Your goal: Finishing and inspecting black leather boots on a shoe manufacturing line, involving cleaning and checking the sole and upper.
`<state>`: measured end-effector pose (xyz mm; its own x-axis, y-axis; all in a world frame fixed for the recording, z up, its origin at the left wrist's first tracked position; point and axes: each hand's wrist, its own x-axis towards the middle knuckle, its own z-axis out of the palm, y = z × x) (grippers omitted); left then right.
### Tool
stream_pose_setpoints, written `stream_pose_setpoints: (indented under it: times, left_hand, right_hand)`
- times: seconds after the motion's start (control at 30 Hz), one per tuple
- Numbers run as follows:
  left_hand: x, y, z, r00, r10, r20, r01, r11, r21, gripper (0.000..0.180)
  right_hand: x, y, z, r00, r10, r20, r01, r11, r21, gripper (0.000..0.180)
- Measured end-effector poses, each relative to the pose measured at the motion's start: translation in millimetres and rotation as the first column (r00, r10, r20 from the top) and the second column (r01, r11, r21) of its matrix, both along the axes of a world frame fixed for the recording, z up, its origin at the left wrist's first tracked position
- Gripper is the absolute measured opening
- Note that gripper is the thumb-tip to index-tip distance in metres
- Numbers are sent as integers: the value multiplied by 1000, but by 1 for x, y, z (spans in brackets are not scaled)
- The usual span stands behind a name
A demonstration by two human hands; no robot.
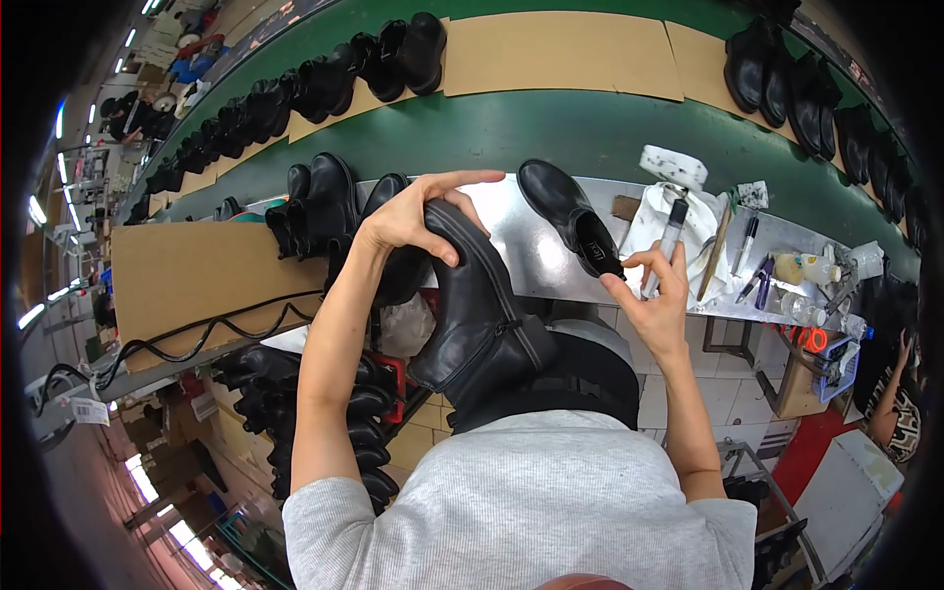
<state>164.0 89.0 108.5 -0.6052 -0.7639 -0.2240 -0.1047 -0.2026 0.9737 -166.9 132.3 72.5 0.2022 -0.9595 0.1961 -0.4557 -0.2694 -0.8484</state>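
My left hand grips one end of a black leather ankle boot, thumb on its near side and index finger stretched out to the right. The boot has a side zip and lies tilted down toward my lap. My right hand pinches a grey marker-like pen, its black end pointing up and away from me. Just left of that hand, a black shoe rests on the shiny metal worktop. Beyond the pen are a white cloth and a stained white roll.
A green conveyor carries rows of black boots on cardboard. Bottles, pens and orange-handled scissors lie at right. A coiled black cable crosses by a cardboard sheet at left. Another person is at far right.
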Motion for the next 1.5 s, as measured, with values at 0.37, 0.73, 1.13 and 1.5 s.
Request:
stream_pose_setpoints:
  times: [0.37, 0.73, 1.13, 1.5]
  left_hand:
    - [5, -4, -23, 999, 37, -39, -35, 998, 52, 101]
    - [17, -69, -40, 953, 5, 302, -83, 966, 244, 99]
    - [9, -54, -174, 432, 311, 847, -292, 936, -195, 106]
    - [-46, 21, -62, 384, 761, 523, -803, 555, -216, 49]
  right_hand:
    - [-72, -6, -10, 936, -294, -191, 294, 955, -28, 28]
    - [-174, -57, -81, 735, -338, -587, 446, 894, 43, 54]
    - [-343, -10, -34, 505, -800, -324, 701, 599, -388, 37]
    - [-624, -122, -240, 695, -27, -718, 145, 984, 102, 55]
